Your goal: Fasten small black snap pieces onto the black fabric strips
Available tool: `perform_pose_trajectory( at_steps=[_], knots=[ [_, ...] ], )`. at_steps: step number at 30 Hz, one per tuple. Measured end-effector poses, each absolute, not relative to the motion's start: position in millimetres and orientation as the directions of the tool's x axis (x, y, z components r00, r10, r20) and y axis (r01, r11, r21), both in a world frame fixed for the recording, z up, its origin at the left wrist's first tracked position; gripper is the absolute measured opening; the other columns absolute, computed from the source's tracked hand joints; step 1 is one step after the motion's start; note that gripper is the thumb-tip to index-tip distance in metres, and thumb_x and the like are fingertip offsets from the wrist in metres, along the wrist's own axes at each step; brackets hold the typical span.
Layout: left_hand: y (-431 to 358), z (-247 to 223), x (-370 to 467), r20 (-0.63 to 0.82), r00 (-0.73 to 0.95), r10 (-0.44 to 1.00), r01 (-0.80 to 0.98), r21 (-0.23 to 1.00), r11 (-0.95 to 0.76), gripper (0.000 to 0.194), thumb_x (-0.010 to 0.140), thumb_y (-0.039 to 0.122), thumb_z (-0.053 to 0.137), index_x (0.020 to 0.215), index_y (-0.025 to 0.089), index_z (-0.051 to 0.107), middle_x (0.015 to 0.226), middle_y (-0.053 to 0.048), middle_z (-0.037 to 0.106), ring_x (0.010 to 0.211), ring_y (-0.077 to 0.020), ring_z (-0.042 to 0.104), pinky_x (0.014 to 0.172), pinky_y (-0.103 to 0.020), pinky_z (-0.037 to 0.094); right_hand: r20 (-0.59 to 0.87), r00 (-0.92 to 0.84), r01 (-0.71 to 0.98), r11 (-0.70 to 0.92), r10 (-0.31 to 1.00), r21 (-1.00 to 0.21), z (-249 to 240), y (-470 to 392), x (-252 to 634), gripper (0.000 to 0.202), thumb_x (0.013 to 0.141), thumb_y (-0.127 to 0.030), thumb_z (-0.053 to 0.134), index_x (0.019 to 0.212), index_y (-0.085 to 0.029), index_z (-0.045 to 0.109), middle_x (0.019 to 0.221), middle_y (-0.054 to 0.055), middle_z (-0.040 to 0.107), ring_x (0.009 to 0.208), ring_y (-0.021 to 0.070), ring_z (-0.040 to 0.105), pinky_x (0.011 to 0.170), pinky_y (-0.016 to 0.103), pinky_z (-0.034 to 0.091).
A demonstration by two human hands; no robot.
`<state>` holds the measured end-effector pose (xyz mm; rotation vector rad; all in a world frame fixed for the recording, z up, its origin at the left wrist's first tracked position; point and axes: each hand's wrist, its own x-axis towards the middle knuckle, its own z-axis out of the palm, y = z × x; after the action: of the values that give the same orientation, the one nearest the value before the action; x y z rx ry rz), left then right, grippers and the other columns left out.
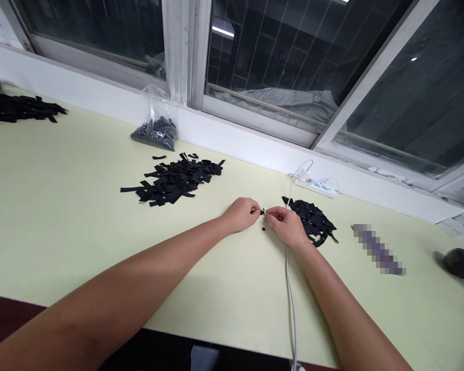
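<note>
My left hand [244, 214] is closed in a pinch on a small black strip [262, 211] above the pale green table [224, 268]. Facing it from the right, my right hand [286, 224] has its thumb and fingers pressed together near the strip's end; whatever is between them is too small to make out. A small black round piece [263, 229] lies on the table just below the fingertips. One pile of black strips [178, 178] spreads to the left of my hands, and a smaller pile of black strips [313, 219] lies beside my right hand.
A clear bag of black pieces [156, 131] stands by the wall. More black strips [19, 107] lie far left. A white power strip [317, 186] sits at the back, and a white cable [292, 304] crosses by my right wrist. A blurred-out object [378, 249] and a black item [461, 263] are at right.
</note>
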<state>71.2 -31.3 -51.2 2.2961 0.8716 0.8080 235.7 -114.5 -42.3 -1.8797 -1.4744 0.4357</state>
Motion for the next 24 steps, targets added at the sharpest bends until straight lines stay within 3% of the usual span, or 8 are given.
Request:
perform_pose_trajectory(
  at_steps=[4, 9, 15, 24],
  knots=[
    [-31, -50, 71, 0.278, 0.603, 0.748, 0.358, 0.743, -0.565, 0.021, 0.082, 0.026, 0.057, 0.086, 0.018, 0.076, 0.080, -0.002, 0.072, 0.071, -0.0149, 0.061, 0.065, -0.026, 0.044, 0.192, 0.234, 0.781, -0.067, 0.953, -0.620, -40, -117, 236, 0.025, 0.078, -0.032, 0.058, 0.097, -0.025, 0.073, 0.087, 0.000, 0.074, 0.070, 0.0147, 0.064, 0.068, 0.028, 0.046],
    [-33, -47, 70, 0.251, 0.622, 0.741, 0.367, 0.743, -0.560, 0.022, 0.080, 0.024, 0.057, 0.088, 0.019, 0.076, 0.074, -0.001, 0.070, 0.065, -0.0133, 0.058, 0.059, -0.025, 0.040, 0.232, 0.205, 0.796, -0.024, 0.951, -0.604, -39, -117, 232, 0.031, 0.079, -0.029, 0.058, 0.106, -0.023, 0.071, 0.096, 0.001, 0.073, 0.070, 0.0130, 0.062, 0.069, 0.027, 0.046],
    [-34, -47, 70, 0.266, 0.649, 0.712, 0.362, 0.715, -0.597, 0.024, 0.082, 0.028, 0.056, 0.085, 0.019, 0.078, 0.071, -0.002, 0.069, 0.064, -0.0142, 0.057, 0.060, -0.026, 0.040, 0.263, 0.197, 0.788, 0.007, 0.944, -0.616, -36, -118, 227, 0.027, 0.082, -0.043, 0.059, 0.089, -0.024, 0.076, 0.087, 0.002, 0.074, 0.068, 0.0155, 0.059, 0.067, 0.028, 0.044],
    [-34, -50, 70, 0.302, 0.630, 0.716, 0.330, 0.730, -0.598, 0.025, 0.082, 0.024, 0.054, 0.091, 0.018, 0.077, 0.082, -0.002, 0.073, 0.073, -0.0152, 0.062, 0.067, -0.027, 0.045, 0.332, 0.255, 0.778, 0.011, 0.908, -0.629, -34, -118, 229, 0.019, 0.079, -0.035, 0.056, 0.079, -0.021, 0.069, 0.079, 0.001, 0.070, 0.068, 0.0159, 0.059, 0.067, 0.028, 0.043]
  ],
)
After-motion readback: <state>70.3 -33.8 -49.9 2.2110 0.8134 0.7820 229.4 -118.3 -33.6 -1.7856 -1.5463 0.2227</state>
